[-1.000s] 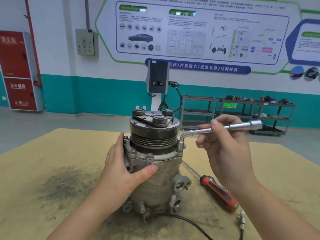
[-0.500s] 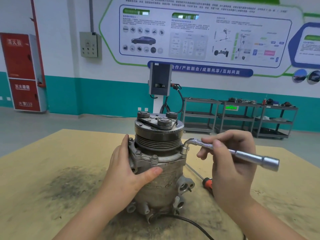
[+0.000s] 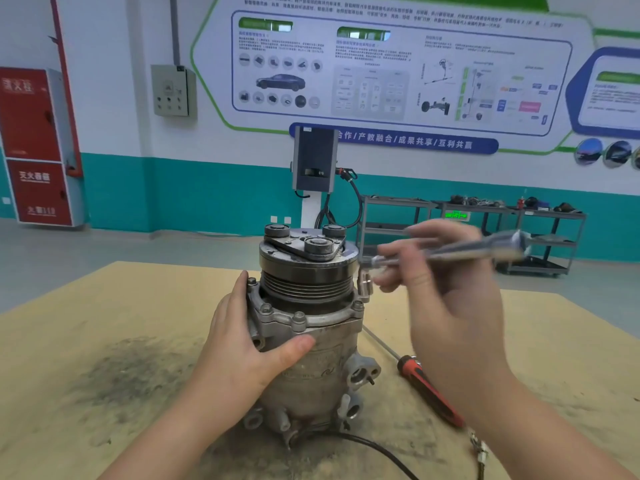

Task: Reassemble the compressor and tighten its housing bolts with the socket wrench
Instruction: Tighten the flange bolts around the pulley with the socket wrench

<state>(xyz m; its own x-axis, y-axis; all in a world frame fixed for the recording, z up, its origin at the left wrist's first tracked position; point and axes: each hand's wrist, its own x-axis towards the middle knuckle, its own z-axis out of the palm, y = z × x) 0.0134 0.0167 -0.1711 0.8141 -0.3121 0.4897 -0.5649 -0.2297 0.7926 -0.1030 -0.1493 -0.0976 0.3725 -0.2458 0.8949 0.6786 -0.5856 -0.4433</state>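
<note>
Your compressor [image 3: 308, 341] stands upright near the middle of the worktop [image 3: 104, 341], pulley end up, with the triangular clutch plate [image 3: 304, 245] and its three round bosses on top and the ribbed belt grooves just below. Your left hand [image 3: 249, 344] rests against the left side of the housing, fingers laid straight along the flange and the thumb pressed across the front of the body just under the flange; it steadies the casting rather than curling round it. Your right hand [image 3: 446, 289] grips the shaft of the L-shaped socket wrench [image 3: 450, 252], fingers curled over it; both are blurred with motion. The wrench's long arm runs up and to the right from your hand, while its short bent end [image 3: 365, 284] points down at the right edge of the flange, just above the housing bolt [image 3: 357, 305] there; the blur does not let you tell whether the socket is seated on that head. More bolt heads show along the front of the flange. A red-and-black handled screwdriver [image 3: 429, 393] lies on the worktop just right of the compressor, partly behind your right forearm. A black cable [image 3: 374, 448] trails from the compressor's base toward the near edge, and a small connector [image 3: 479, 448] lies beside it.
</note>
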